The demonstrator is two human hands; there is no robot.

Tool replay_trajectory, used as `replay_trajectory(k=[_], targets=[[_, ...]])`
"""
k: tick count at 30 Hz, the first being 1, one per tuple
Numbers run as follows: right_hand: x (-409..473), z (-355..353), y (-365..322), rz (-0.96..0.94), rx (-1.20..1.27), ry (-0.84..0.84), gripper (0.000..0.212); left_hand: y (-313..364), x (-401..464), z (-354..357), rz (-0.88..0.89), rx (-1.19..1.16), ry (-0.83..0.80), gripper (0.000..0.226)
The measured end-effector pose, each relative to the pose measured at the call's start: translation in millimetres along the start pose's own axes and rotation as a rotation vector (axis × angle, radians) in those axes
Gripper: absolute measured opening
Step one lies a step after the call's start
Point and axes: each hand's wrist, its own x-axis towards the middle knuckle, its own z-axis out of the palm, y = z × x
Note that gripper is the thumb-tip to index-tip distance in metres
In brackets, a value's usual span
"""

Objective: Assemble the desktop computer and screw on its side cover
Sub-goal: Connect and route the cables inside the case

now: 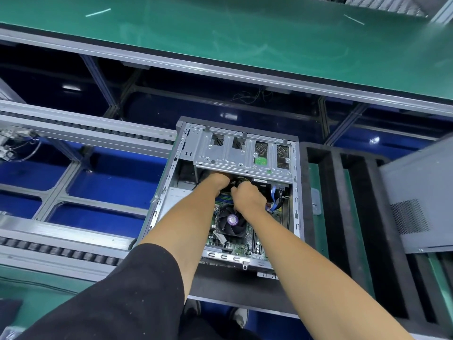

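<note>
An open desktop computer case [169,182] lies on its side on a black pallet, its motherboard and black CPU fan [231,223] exposed. A silver drive cage [242,153] spans its far end. Both of my hands reach inside, just under the cage's near edge. My left hand [217,184] is curled, its fingers hidden under the cage. My right hand [247,196] is curled around dark cables [239,181] beside it. Blue cables [274,197] hang to the right of my hands. The grey side cover [421,202] with a mesh vent leans at the right.
A black foam rack with slots [343,217] stands right of the case. Roller conveyor rails [61,251] run on the left over blue bins. A green belt [220,33] crosses the far side. My shoes [239,316] show below the pallet edge.
</note>
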Motion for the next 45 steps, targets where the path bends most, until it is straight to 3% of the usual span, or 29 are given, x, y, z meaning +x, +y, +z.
replay_trajectory(k=[3,6,9,15,20,28,34,37,45], targets=[[-0.2,2.7,1.3,0.009,0.101,0.002,0.034,-2.3,-0.6,2.1,-0.037,-0.034,0.018,0.032],[-2.6,6.2,2.7,0.000,0.256,0.078,0.020,-3.7,-5.9,1.5,-0.036,-0.007,0.080,0.016],[-5.8,11.8,3.4,-0.037,0.375,0.149,0.007,-7.3,-9.9,0.9,0.018,0.008,0.112,0.016],[-8.0,18.0,10.5,-0.125,0.781,0.150,0.018,-19.2,-20.9,4.4,0.209,-0.139,0.329,0.006],[-4.2,21.9,15.5,-0.199,0.802,0.144,0.017,-31.1,-28.7,9.6,0.248,-0.198,0.373,0.011],[1.5,35.5,19.6,-0.229,0.805,0.272,0.019,-37.8,-28.2,8.4,0.290,-0.150,0.397,0.023],[6.5,42.8,26.1,-0.266,0.752,0.304,0.019,-40.6,-25.3,7.9,0.375,-0.315,0.448,0.004],[6.3,45.1,28.5,-0.284,0.715,0.305,0.020,-40.7,-24.9,8.8,0.405,-0.336,0.455,0.009],[4.4,40.3,33.1,-0.330,0.798,0.281,0.029,-44.6,-24.6,10.2,0.491,-0.293,0.334,0.008]])
